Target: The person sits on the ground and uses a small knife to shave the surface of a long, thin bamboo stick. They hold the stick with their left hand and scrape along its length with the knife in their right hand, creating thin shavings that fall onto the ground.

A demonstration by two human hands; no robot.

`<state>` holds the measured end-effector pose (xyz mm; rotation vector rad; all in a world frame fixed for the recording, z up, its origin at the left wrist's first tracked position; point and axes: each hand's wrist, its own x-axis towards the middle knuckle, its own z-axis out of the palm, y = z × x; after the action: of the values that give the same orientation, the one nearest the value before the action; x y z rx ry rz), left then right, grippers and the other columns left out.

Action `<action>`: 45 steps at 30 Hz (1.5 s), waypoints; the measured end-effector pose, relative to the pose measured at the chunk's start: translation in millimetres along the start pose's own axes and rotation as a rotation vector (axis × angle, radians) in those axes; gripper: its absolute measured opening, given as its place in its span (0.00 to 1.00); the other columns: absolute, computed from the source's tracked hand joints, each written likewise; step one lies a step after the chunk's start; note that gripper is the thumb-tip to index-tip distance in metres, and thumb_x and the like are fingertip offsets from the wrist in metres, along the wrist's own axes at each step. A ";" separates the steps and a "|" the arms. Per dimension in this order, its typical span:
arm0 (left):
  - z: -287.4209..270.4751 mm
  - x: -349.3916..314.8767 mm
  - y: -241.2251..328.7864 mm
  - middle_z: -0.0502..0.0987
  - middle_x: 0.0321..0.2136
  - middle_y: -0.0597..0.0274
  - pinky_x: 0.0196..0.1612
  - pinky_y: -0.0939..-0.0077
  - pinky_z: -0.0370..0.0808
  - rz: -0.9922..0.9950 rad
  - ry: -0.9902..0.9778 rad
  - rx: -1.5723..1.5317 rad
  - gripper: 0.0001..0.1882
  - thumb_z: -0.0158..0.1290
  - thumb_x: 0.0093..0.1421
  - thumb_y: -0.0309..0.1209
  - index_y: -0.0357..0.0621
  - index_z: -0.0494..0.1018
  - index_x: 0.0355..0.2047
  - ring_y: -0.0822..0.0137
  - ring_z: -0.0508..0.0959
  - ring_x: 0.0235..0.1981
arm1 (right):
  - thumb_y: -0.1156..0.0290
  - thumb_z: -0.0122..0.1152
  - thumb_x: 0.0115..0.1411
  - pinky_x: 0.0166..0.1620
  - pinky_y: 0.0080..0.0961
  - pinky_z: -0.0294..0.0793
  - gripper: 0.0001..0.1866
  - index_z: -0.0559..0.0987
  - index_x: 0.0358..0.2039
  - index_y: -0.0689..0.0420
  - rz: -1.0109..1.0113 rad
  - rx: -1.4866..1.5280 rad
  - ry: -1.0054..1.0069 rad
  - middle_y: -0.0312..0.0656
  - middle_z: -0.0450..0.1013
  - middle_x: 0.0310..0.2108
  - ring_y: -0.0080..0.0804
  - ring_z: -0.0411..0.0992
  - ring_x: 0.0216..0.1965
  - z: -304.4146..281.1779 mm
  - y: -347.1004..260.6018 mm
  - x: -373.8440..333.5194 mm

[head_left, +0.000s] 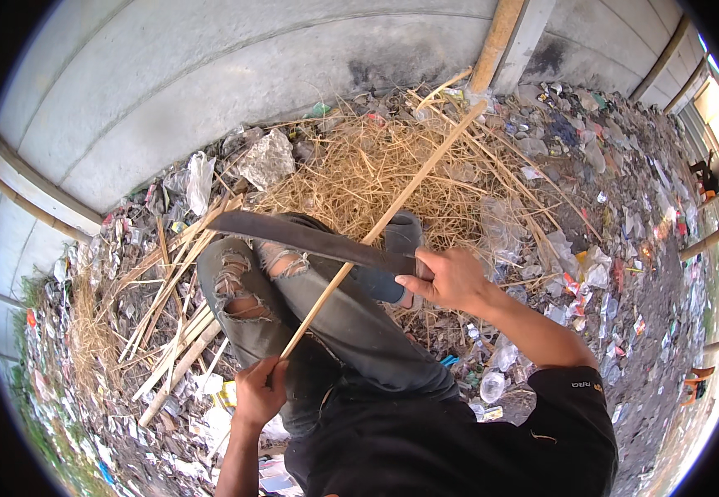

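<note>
My left hand (258, 393) is closed round the lower end of a long, pale bamboo strip (409, 189), which slants up and away to the right. In my right hand (449, 280) is the handle of a machete (310, 238), its broad dark blade pointing left above my knees. The blade crosses the strip near the strip's middle; I cannot tell whether they touch. Beyond my legs lies a heap of thin, straw-coloured shavings (351, 170).
Split bamboo strips (179, 277) lie piled left of my legs, with a thicker bamboo piece (179, 373) among them. Plastic litter (579, 273) covers the ground to the right. A grey concrete wall (235, 91) with a bamboo post (496, 45) stands at the far side.
</note>
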<state>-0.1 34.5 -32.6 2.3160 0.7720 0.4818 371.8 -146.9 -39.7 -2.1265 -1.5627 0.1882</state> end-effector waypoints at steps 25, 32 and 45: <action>-23.3 -37.6 -18.8 0.77 0.17 0.60 0.25 0.73 0.71 -0.239 -0.215 -0.286 0.12 0.60 0.71 0.32 0.34 0.84 0.37 0.73 0.75 0.18 | 0.48 0.66 0.69 0.18 0.23 0.61 0.22 0.73 0.30 0.53 1.164 0.838 0.712 0.30 0.66 0.19 0.20 0.63 0.15 12.9 210.4 -110.4; -17.7 -21.7 -10.8 0.75 0.18 0.67 0.25 0.78 0.67 -0.299 -0.390 -0.603 0.16 0.56 0.75 0.34 0.31 0.83 0.38 0.78 0.71 0.20 | 0.48 0.69 0.65 0.35 0.33 0.79 0.28 0.80 0.48 0.63 0.973 -0.272 0.677 0.48 0.79 0.32 0.35 0.80 0.30 87.6 277.2 -154.2; 2.3 -8.7 2.2 0.65 0.17 0.73 0.23 0.79 0.59 -0.564 -0.716 -0.871 0.19 0.44 0.81 0.37 0.36 0.76 0.38 0.80 0.62 0.18 | 0.66 0.61 0.76 0.40 0.24 0.80 0.18 0.78 0.60 0.64 0.089 1.277 0.134 0.45 0.81 0.46 0.25 0.79 0.36 3.9 14.0 6.3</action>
<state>-4.6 26.5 -33.9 1.2281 0.6255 -0.2435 384.4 -143.0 -48.4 -1.1290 -0.8247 0.7985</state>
